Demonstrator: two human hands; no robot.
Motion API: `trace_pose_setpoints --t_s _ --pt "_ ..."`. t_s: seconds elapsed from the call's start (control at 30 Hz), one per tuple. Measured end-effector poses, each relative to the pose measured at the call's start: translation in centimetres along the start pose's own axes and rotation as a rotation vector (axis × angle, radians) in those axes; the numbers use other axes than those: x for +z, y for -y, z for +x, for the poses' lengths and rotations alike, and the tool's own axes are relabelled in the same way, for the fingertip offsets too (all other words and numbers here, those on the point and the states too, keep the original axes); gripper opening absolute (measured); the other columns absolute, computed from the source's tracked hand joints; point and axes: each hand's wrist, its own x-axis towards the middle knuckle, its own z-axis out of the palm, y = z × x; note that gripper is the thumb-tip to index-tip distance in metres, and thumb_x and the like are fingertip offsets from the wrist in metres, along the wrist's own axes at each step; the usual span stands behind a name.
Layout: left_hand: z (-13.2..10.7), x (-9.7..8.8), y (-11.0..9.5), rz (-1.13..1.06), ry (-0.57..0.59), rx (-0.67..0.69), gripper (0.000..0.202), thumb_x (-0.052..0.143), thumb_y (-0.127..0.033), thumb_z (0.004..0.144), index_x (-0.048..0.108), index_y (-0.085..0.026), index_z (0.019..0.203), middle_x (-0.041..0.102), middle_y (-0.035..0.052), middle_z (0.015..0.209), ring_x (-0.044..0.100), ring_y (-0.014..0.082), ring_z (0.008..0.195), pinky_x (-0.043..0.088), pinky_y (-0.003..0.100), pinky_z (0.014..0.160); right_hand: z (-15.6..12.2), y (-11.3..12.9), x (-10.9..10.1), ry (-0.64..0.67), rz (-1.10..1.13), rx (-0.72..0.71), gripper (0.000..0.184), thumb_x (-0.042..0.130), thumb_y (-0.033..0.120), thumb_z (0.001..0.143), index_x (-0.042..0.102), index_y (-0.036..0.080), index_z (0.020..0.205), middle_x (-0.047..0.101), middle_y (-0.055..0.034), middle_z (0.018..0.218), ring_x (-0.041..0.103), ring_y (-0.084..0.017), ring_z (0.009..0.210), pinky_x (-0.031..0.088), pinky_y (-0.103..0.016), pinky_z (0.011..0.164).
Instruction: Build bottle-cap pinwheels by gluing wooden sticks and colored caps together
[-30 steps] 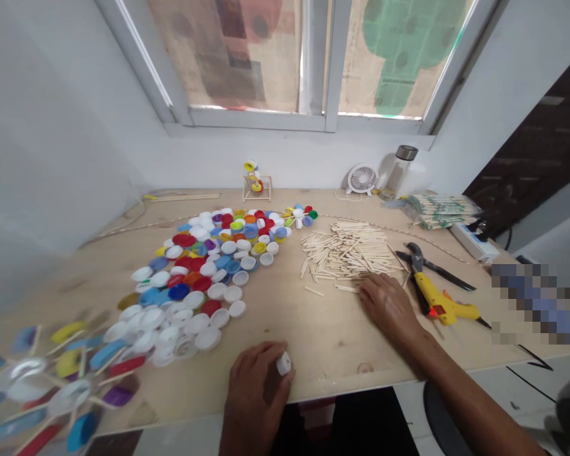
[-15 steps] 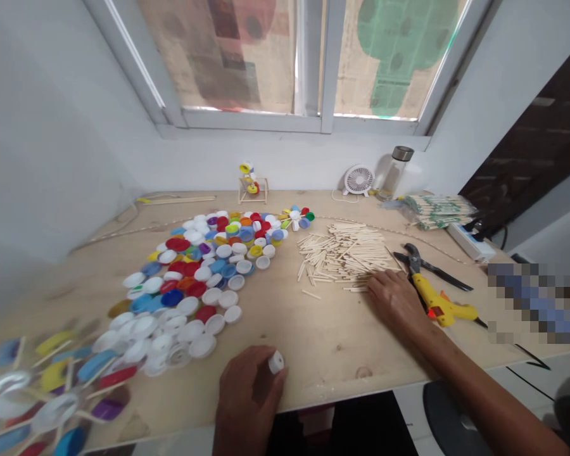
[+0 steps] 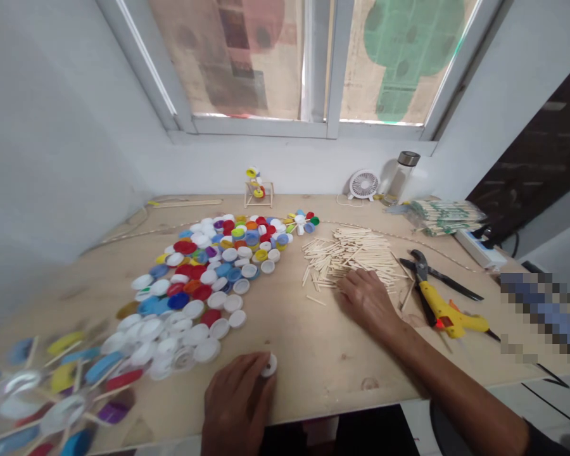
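Right grip point(image 3: 367, 299) has shifted leftward along the near edge of the stick pile point(image 3: 363, 247) since the preceding frame; left grip point(image 3: 235, 396) has shifted slightly left, and the white cap point(image 3: 270, 365) within it has turned to show its round face.

Head view: The white cap is at lower centre of the frame, at the fingertips of the left grip. It appears to be rigid plastic, likely light, smooth and somewhat slippery; hold by opposite sides of the rim, leaving the small central hole unobstructed. The sticks, right of centre, are probably light, stiff and liable to snap under bending; take each near mid-length.

Left grip: nearly closed, thumb and fingers pinching the cap just above or on the surface point(image 3: 313, 358); exact clearance cannot be determined. Right grip: palm down, fingers bent onto the pile. Fingertips are hidden; opening and any held stick cannot be confirmed. Adjacent items: loose caps point(image 3: 202, 292) at left of centre; yellow glue gun point(image 3: 449, 310) and pliers point(image 3: 419, 263) at right.
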Motion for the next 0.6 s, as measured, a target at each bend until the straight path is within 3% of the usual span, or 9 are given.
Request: trace_pose_setpoints --t_s 0.1,0.2,0.4,0.6 --pt "0.1 -0.3 0.2 0.036 0.035 0.052 0.029 0.056 -0.027 0.086 0.059 -0.020 0.114 0.068 0.0094 0.102 0.061 0.0264 0.098 0.042 0.042 0.088 1.8 1.0 0.8 0.001 -0.025 -0.015 0.012 0.055 0.018 0.090 0.063 0.018 0.082 0.064 -0.0066 0.085 0.050 -0.022 0.084 0.028 -0.034 0.074" --pt "0.7 -0.7 -0.4 0.032 0.038 0.016 0.028 0.054 -0.026 0.087 0.059 -0.019 0.114 0.069 0.0093 0.102 0.062 0.0263 0.098 0.042 0.042 0.088 2.7 1.5 1.3 0.005 -0.048 -0.024 0.014 0.053 0.017 0.090 0.064 0.016 0.082 0.064 -0.0080 0.083 0.049 -0.023 0.083 0.027 -0.035 0.074" --pt "2.0 -1.0 -1.5 -0.013 0.048 -0.100 0.028 0.052 -0.025 0.088 0.057 -0.019 0.115 0.071 0.0077 0.103 0.062 0.0251 0.097 0.042 0.042 0.090 2.8 2.0 1.7 0.029 -0.043 -0.045 0.013 0.055 0.019 0.090 0.065 0.016 0.081 0.065 -0.0078 0.084 0.050 -0.022 0.085 0.027 -0.035 0.075" --pt "1.8 -1.0 -1.4 -0.007 0.056 -0.139 0.032 0.053 -0.025 0.088 0.055 -0.020 0.120 0.071 0.0078 0.107 0.062 0.0259 0.099 0.042 0.043 0.091 2.6 1.9 1.5 0.021 -0.032 -0.022 0.016 0.051 0.017 0.091 0.065 0.016 0.086 0.065 -0.0087 0.089 0.050 -0.023 0.086 0.026 -0.034 0.073"
